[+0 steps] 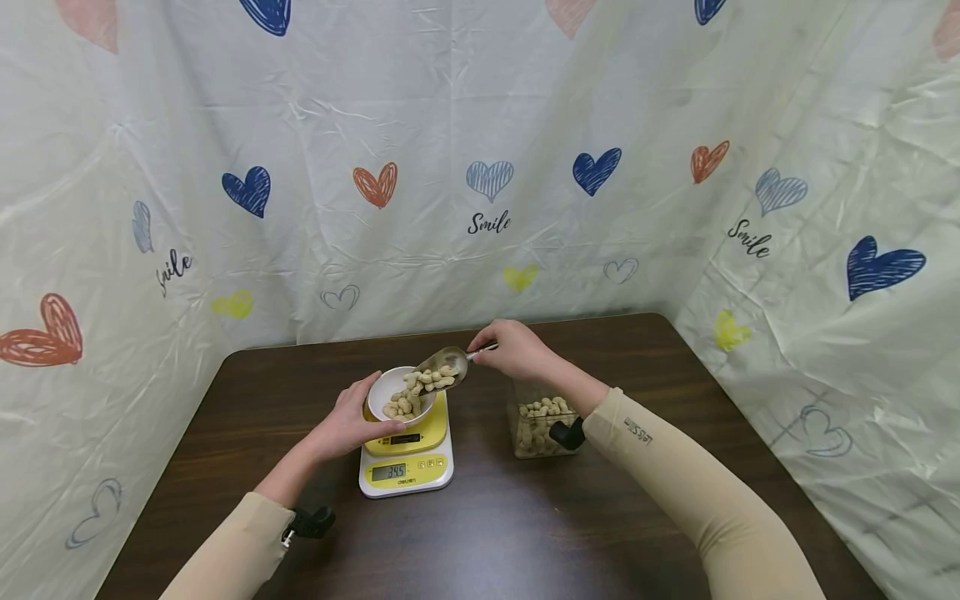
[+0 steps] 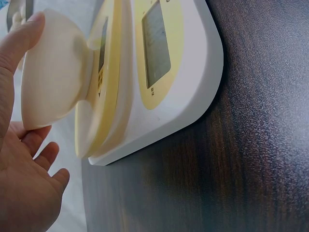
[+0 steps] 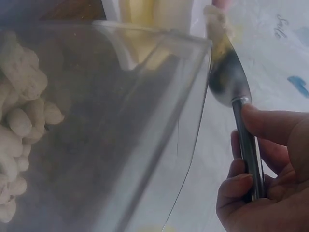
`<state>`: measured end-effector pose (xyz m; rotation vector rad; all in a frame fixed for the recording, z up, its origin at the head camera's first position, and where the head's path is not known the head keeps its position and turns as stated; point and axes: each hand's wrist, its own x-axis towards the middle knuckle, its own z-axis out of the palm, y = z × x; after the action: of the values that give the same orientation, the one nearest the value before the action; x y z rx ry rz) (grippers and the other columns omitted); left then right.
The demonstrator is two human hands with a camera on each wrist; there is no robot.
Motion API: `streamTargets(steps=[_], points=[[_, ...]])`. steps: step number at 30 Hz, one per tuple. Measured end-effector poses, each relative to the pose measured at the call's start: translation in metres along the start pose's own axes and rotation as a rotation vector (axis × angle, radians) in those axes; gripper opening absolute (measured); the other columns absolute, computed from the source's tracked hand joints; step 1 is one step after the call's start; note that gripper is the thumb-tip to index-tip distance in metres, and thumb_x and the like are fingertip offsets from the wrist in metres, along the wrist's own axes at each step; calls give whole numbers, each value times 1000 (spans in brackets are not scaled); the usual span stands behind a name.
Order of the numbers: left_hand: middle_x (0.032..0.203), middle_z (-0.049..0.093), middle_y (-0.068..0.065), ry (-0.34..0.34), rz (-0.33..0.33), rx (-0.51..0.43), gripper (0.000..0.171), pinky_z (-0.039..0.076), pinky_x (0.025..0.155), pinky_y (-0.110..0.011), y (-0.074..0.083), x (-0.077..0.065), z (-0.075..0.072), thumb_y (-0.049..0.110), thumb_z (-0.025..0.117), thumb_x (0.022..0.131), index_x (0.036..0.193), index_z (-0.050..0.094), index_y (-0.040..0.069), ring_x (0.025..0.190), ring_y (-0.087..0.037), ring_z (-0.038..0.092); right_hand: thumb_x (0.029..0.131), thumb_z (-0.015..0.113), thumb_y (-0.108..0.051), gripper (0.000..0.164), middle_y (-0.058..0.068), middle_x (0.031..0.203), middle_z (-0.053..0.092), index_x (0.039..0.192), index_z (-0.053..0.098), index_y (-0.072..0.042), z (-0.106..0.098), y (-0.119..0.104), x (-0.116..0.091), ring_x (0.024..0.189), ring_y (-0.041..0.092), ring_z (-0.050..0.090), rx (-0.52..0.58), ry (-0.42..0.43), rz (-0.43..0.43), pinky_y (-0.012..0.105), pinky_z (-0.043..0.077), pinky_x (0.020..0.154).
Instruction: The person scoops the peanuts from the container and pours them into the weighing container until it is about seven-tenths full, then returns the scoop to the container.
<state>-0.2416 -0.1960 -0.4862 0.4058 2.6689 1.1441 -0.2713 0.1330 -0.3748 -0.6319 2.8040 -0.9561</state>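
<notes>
My left hand [image 1: 352,421] grips a white bowl [image 2: 53,72] by its rim, thumb on the near side and fingers round the far side. The bowl sits on the yellow platform of a kitchen scale [image 1: 407,472], whose display reads about 345. Unshelled peanuts [image 1: 403,406] lie in the bowl. My right hand [image 1: 517,350] holds a metal scoop [image 1: 452,360] by its handle, thumb along the top in the right wrist view. The scoop tilts over the bowl's right rim, loaded with peanuts that reach down onto those in the bowl.
A clear plastic container [image 1: 534,450] holding more peanuts [image 3: 19,121] stands right of the scale, below my right forearm. The dark wooden table [image 1: 480,542] backs onto a white curtain [image 1: 420,267] printed with hearts.
</notes>
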Motion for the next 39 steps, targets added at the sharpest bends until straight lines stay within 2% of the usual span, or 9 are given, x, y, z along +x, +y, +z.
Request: streamTargets(steps=[11,23,28,34,39], points=[[161,25,-21,3,1,-6,117,29,109,-67,-2,0,0,58,82,81,164,16,10,147,-42,18,99,70,-22,17,-1,116,68,114,78,-17,-4,4,-1,102,18,62,-3,14,35,38,53,82],[161,24,-21,8,6,-3,117,27,110,-68,-3,0,2,57,83,80,165,16,11,147,-43,17,99,70,-23,18,0,115,66,114,78,-18,-10,8,-6,104,19,60,29,23,28,40,52,84],[165,17,-20,23,28,-4,121,23,111,-70,-1,-1,1,58,83,80,166,11,12,150,-44,9,99,69,-24,19,0,118,67,114,78,-18,-19,17,-11,109,20,62,48,30,11,42,51,88],[167,15,-12,84,97,-13,121,23,112,-69,19,-4,-3,56,85,78,166,11,18,152,-38,7,100,69,-29,20,0,125,65,116,77,-21,-39,35,-27,112,22,61,78,30,32,44,51,88],[167,18,-2,83,152,-36,119,27,112,-65,41,-5,-2,56,85,79,166,11,25,152,-30,11,99,70,-29,21,3,128,65,117,76,-21,-58,46,-43,114,24,61,130,49,62,46,52,88]])
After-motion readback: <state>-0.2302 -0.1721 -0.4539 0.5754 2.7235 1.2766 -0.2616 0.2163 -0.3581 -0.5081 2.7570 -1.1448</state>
